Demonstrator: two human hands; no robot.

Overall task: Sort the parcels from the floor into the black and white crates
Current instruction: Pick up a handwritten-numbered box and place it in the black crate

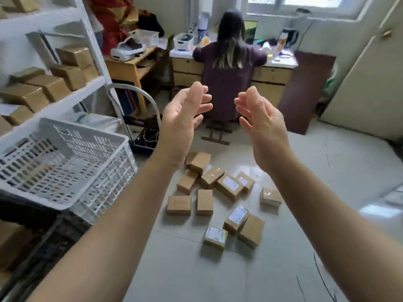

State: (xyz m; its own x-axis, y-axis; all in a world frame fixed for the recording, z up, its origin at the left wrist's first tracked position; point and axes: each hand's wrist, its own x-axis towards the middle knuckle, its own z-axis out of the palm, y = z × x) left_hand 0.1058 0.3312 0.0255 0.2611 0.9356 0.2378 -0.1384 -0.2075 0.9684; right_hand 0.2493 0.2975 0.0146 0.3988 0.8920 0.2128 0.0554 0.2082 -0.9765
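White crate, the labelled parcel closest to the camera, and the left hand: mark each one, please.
white crate (104, 182), head view, on its side wall.
labelled parcel (215, 235), head view, on the label on its top face.
left hand (183, 127), head view, on the open palm.

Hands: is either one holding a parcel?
No, the left hand and right hand are open and empty; the parcels lie on the floor.

Pale glossy floor (327, 171); bright window (305, 2); desk (270, 76), perhaps wooden.
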